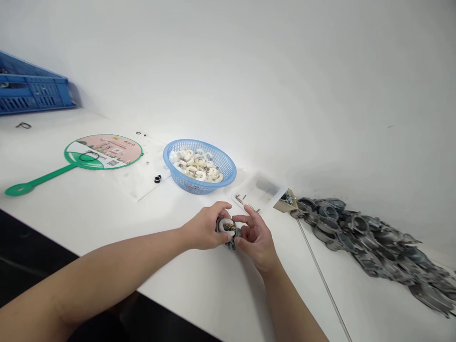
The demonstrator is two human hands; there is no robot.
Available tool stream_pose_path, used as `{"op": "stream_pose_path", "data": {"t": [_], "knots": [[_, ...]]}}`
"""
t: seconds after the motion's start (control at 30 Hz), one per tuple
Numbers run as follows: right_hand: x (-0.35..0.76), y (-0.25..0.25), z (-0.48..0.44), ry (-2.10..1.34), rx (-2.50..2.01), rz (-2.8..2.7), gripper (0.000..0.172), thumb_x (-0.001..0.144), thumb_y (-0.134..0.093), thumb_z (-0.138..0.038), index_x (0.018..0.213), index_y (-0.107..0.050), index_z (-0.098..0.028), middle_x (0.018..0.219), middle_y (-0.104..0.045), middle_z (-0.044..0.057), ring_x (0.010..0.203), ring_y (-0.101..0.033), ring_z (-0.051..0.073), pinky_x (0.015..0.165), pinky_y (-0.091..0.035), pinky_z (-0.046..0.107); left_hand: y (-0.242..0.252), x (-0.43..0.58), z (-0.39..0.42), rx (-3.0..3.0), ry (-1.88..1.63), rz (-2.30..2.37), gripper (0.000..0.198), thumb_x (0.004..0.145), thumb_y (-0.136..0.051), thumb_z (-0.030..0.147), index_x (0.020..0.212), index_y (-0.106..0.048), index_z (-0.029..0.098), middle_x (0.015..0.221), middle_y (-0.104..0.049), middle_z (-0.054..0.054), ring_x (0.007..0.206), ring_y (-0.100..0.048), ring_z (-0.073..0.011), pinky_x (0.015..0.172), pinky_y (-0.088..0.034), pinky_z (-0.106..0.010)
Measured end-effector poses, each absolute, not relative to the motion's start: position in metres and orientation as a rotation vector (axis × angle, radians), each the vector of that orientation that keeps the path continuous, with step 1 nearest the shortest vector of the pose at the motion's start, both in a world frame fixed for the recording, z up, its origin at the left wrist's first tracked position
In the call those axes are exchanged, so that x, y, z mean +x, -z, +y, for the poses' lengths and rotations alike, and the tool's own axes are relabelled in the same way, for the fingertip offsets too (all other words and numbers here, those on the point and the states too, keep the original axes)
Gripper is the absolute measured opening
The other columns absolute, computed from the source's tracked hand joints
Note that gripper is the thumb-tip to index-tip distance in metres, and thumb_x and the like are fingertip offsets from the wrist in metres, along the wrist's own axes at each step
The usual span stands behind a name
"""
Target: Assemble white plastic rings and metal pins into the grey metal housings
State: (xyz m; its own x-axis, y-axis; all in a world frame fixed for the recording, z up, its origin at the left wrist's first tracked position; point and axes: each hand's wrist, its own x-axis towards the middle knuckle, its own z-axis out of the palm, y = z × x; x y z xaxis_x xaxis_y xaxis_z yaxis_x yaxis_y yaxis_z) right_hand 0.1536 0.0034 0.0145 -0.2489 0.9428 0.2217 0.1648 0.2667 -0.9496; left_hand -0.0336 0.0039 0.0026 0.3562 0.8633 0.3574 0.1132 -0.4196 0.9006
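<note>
A small grey metal housing (231, 241) with a white plastic ring (223, 223) seated in it is held just above the white table. Brass-coloured bits show in the middle of the ring. Around the housing's left side, my left hand (204, 229) is closed, its thumb along the near edge. My right hand (257, 240) pinches the right side with thumb and curled fingers, while its index finger points up and away. Whatever lies between the right fingertips is too small to make out. Beyond the hands is a clear plastic tray (261, 190) containing small metal pins.
A blue basket (199, 187) of white rings stands behind my hands. Grey metal castings (359, 232) are heaped at right beside a small cardboard box (285, 203). A green-handled fan (103, 152), small black rings (157, 179) and a blue crate (35, 90) are at left.
</note>
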Motion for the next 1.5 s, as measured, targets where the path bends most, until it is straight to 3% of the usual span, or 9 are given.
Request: {"op": "stream_pose_path", "data": {"t": [0.3, 0.53, 0.7, 1.03, 1.2, 1.33, 1.5], "knots": [[0.165, -0.015, 0.005, -1.078, -1.046, -1.855, 0.079, 0.063, -0.075, -0.028, 0.132, -0.037, -0.032, 0.117, -0.053, 0.007, 0.073, -0.053, 0.014, 0.068, -0.048, 0.035, -0.002, -0.034, 0.004, 1.779, -1.142, 0.847, 0.065, 0.067, -0.066, 0.021, 0.124, -0.035, 0.02, 0.101, -0.061, -0.005, 0.088, -0.059, -0.0184, 0.078, -0.047, -0.034], [0.164, -0.008, 0.007, -0.926, -1.11, -2.03, 0.085, 0.062, -0.076, -0.035, 0.136, -0.033, -0.026, 0.127, -0.05, 0.012, 0.104, -0.054, 0.028, 0.084, -0.043, 0.045, 0.001, -0.032, 0.005, 1.736, -1.145, 0.843, 0.069, 0.065, -0.067, 0.02, 0.126, -0.034, 0.021, 0.103, -0.06, -0.005, 0.089, -0.058, -0.0188, 0.078, -0.047, -0.033], [0.161, -0.005, 0.009, -0.834, -1.143, -2.046, 0.083, 0.064, -0.075, -0.034, 0.135, -0.034, -0.025, 0.125, -0.053, 0.012, 0.108, -0.052, 0.031, 0.089, -0.039, 0.049, 0.001, -0.033, 0.005, 1.723, -1.138, 0.834, 0.071, 0.065, -0.068, 0.02, 0.127, -0.034, 0.021, 0.104, -0.059, -0.005, 0.091, -0.058, -0.0196, 0.079, -0.047, -0.034], [0.148, -0.004, 0.005, -1.087, -1.029, -1.891, 0.08, 0.068, -0.074, -0.033, 0.135, -0.031, -0.026, 0.132, -0.046, 0.013, 0.114, -0.051, 0.029, 0.093, -0.044, 0.047, 0.004, -0.03, 0.004, 1.725, -1.152, 0.84, 0.081, 0.061, -0.072, 0.02, 0.132, -0.032, 0.022, 0.112, -0.056, -0.007, 0.102, -0.055, -0.023, 0.089, -0.046, -0.038], [0.149, -0.002, 0.005, -1.057, -1.088, -1.868, 0.086, 0.063, -0.078, -0.031, 0.135, -0.031, -0.026, 0.13, -0.048, 0.014, 0.11, -0.054, 0.029, 0.09, -0.046, 0.047, 0.007, -0.033, 0.005, 1.814, -1.243, 0.935, 0.088, 0.058, -0.076, 0.031, 0.134, -0.032, 0.018, 0.123, -0.05, -0.013, 0.115, -0.047, -0.0294, 0.097, -0.039, -0.046], [0.151, 0.002, 0.006, -1.019, -1.071, -1.859, 0.085, 0.063, -0.077, -0.029, 0.135, -0.033, -0.026, 0.125, -0.05, 0.013, 0.109, -0.054, 0.028, 0.09, -0.046, 0.045, -0.009, -0.034, 0.0, 1.82, -1.499, 0.988, 0.073, 0.066, -0.071, 0.037, 0.128, -0.039, 0.015, 0.118, -0.052, -0.014, 0.113, -0.047, -0.0288, 0.099, -0.036, -0.047], [0.151, 0.008, 0.007, -1.038, -1.008, -1.842, 0.085, 0.063, -0.076, -0.028, 0.135, -0.032, -0.024, 0.126, -0.049, 0.013, 0.107, -0.055, 0.028, 0.09, -0.046, 0.044, -0.051, -0.047, -0.072, 1.632, -1.683, 0.69, 0.046, 0.083, -0.054, 0.037, 0.125, -0.042, 0.024, 0.094, -0.061, -0.007, 0.09, -0.059, -0.022, 0.084, -0.047, -0.039]]}}
